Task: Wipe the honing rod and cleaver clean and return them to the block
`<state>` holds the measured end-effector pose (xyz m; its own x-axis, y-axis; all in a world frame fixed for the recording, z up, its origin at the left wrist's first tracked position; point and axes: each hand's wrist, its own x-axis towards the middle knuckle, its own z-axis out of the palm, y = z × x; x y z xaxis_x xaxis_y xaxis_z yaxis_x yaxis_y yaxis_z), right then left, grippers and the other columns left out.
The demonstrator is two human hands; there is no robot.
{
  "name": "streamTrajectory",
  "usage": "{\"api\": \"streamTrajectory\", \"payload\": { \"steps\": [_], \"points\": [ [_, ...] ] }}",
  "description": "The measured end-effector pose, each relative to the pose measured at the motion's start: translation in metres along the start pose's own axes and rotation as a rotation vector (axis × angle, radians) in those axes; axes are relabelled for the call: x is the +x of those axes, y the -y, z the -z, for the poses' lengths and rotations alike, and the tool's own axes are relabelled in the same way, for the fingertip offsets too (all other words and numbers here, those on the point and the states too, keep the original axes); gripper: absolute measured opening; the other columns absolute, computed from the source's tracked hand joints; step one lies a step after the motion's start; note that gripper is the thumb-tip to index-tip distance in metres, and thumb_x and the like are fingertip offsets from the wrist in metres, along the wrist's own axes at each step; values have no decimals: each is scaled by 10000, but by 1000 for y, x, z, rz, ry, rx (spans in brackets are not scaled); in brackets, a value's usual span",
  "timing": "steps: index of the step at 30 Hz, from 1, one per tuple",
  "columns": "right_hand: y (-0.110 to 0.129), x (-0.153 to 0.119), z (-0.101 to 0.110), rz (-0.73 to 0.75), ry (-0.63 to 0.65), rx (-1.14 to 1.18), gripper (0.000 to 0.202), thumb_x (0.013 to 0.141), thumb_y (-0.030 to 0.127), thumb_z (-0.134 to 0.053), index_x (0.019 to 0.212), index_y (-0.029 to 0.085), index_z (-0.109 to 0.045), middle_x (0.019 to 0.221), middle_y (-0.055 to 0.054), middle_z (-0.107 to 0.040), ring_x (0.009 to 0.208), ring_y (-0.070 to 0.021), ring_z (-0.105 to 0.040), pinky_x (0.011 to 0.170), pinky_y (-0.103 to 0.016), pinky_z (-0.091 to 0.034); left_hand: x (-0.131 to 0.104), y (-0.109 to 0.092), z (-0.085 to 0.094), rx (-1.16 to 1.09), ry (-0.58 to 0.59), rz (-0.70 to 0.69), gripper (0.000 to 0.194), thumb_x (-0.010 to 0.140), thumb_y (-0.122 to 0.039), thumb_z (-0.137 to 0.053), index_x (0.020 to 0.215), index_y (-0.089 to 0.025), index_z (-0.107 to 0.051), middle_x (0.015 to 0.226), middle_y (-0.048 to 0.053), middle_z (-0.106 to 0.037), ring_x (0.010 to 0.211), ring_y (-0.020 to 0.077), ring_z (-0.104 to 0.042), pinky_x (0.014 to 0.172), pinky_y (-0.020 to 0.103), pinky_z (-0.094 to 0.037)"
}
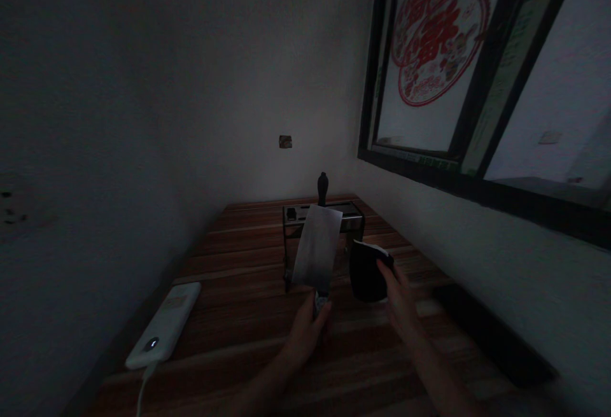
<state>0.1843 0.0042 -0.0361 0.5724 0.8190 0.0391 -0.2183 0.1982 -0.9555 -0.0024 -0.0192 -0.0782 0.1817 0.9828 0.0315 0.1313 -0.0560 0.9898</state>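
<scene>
My left hand (pixel 308 325) is closed round the handle of a cleaver (pixel 317 245), its broad blade tilted up and away from me. In my right hand (pixel 398 293) is a black cloth (pixel 370 270) with a pale edge, pinched between thumb and fingers just right of the blade. Behind the blade stands a knife rack (pixel 352 212) with a metal-looking top and dark legs, partly hidden by the cleaver. A black-handled knife (pixel 323 188) sticks up out of the rack, its blade out of sight.
On the left of the striped wooden table (pixel 229 264) lies a white power bank (pixel 165 325) with a cable (pixel 140 391) plugged in. A long black object (pixel 494 334) lies along the right side. Walls border the table, and a dark-framed window (pixel 439 162) is at the right.
</scene>
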Motion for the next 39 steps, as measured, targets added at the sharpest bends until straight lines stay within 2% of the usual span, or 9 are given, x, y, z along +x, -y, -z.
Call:
{"api": "streamTrajectory", "payload": {
  "steps": [2, 6, 10, 14, 16, 19, 22, 30, 39],
  "points": [
    [12, -2, -8, -2, -16, 40, 409, 585, 436, -675, 910, 188, -659, 931, -32, -683, 886, -212, -602, 749, -313, -461, 1, 1, -1, 14, 9, -2, 394, 764, -512, -493, 901, -144, -531, 639, -5, -577, 586, 133, -544, 584, 236, -435],
    [38, -4, -27, 108, -33, 75, 421, 628, 436, -645, 966, 186, -639, 1008, -44, -651, 948, -203, -575, 820, -325, -427, 0, 0, -1, 69, -30, -65, 335, 744, -437, -555, 911, -148, -536, 722, 13, -582, 678, 143, -543, 635, 230, -423],
    [59, 0, -47, 348, -23, 90, 378, 711, 423, -579, 994, 175, -622, 978, -44, -647, 971, -187, -552, 871, -328, -392, -1, 0, -1, 74, -9, -99, 281, 762, -396, -543, 889, -146, -527, 768, 25, -574, 708, 147, -528, 652, 234, -415],
    [72, 7, -68, 663, -37, -51, 350, 794, 375, -495, 1061, 168, -589, 1018, -60, -635, 995, -190, -539, 923, -349, -354, -1, -2, -1, 67, -7, -112, 273, 776, -390, -523, 901, -148, -530, 788, 28, -582, 729, 155, -529, 685, 246, -419],
    [72, 11, -80, 820, 14, -131, 325, 822, 326, -461, 1084, 171, -572, 1054, -69, -624, 1017, -190, -535, 933, -350, -354, -2, -4, -1, 79, -1, -114, 270, 782, -379, -517, 918, -146, -533, 813, 36, -590, 755, 161, -532, 704, 250, -419],
    [64, 13, -96, 997, 192, -266, 334, 842, 240, -401, 1149, 203, -529, 1157, -69, -578, 1086, -183, -507, 958, -356, -348, -2, -7, -1, 90, 9, -105, 259, 785, -360, -510, 928, -145, -530, 816, 42, -597, 756, 166, -537, 710, 255, -423],
    [51, 11, -106, 1133, 354, -499, 403, 825, 189, -388, 1215, 243, -476, 1282, -42, -487, 1194, -183, -416, 1025, -404, -265, -2, -7, -2, 89, 8, -104, 256, 783, -340, -509, 948, -145, -527, 849, 55, -611, 783, 175, -550, 729, 259, -422],
    [42, -2, -108, 1255, 392, -974, 559, 814, 195, -412, 1355, 225, -275, 1419, -38, -290, 1328, -215, -171, 1063, -533, -19, -2, -7, -4, 128, -9, -113, 243, 783, -340, -501, 931, -148, -528, 840, 50, -611, 772, 175, -548, 708, 256, -425],
    [45, 7, -103, 1341, 414, -1054, 569, 800, 102, -371, 1352, 220, -294, 1409, -6, -309, 1326, -187, -183, 1087, -469, -96, -2, -6, -3, 118, -20, -85, 251, 778, -343, -508, 926, -142, -531, 821, 54, -606, 759, 174, -549, 710, 265, -424]
  ]
}}
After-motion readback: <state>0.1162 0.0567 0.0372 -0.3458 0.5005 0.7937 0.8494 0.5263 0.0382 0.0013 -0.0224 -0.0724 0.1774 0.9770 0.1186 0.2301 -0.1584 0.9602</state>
